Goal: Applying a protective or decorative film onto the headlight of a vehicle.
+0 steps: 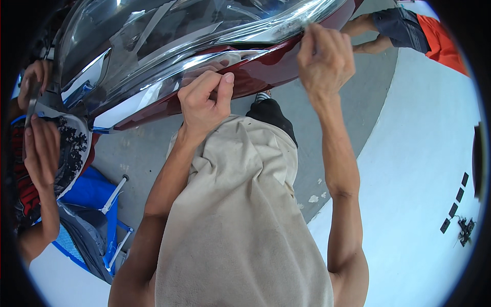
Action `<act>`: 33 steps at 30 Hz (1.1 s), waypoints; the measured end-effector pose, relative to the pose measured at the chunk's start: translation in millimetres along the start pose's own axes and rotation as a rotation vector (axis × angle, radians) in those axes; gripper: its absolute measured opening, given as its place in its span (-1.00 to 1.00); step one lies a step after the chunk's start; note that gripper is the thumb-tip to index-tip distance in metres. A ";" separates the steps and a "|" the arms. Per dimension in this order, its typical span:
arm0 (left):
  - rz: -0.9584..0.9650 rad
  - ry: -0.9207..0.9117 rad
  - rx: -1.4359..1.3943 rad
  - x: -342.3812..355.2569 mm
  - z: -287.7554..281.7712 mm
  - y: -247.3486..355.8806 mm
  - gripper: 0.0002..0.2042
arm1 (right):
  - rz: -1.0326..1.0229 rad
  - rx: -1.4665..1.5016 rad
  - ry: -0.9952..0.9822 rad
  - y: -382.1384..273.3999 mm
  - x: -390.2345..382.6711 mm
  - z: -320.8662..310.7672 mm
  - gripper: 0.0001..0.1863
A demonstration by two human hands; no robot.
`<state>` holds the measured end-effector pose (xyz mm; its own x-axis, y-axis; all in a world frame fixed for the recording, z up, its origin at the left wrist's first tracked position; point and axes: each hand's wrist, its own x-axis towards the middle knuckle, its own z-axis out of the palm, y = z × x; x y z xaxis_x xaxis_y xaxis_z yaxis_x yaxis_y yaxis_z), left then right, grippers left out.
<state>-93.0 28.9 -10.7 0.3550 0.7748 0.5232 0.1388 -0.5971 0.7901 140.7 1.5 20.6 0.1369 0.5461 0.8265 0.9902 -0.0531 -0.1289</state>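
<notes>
A dark red car body with glossy glass and bright trim stretches across the top of the head view. My left hand is closed at the near lower edge of the red panel, fingers curled and thumb raised. Farther right, my right hand is closed over the panel's edge by the trim, its fingertips a little blurred. Anything pinched in either hand is too thin or hidden to make out. Between my hands, a dark slit shows along the trim.
At the left, another person's hands are by a thin dark edge. Below them stands a blue folding chair. At the upper right, a person in an orange-red top and dark shorts reaches toward the car. Grey floor meets a white surface.
</notes>
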 end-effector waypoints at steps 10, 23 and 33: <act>-0.166 -0.011 -0.015 -10.7 0.4 -1.7 -0.78 | 0.076 -0.141 -0.050 1.8 13.9 -13.6 -0.93; -0.019 0.048 -0.012 -12.6 5.9 -5.8 -0.81 | 0.022 -0.050 -0.187 -29.0 -3.8 -21.1 -0.90; -0.175 0.004 -0.174 -13.5 -9.7 13.0 -0.89 | 0.002 -0.038 -0.062 -5.5 -1.6 -3.8 -0.87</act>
<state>-104.9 12.7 -4.4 0.3361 0.8644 0.3740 0.0371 -0.4089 0.9118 135.1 -2.3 22.1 0.1378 0.5970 0.7903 0.9905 -0.0847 -0.1087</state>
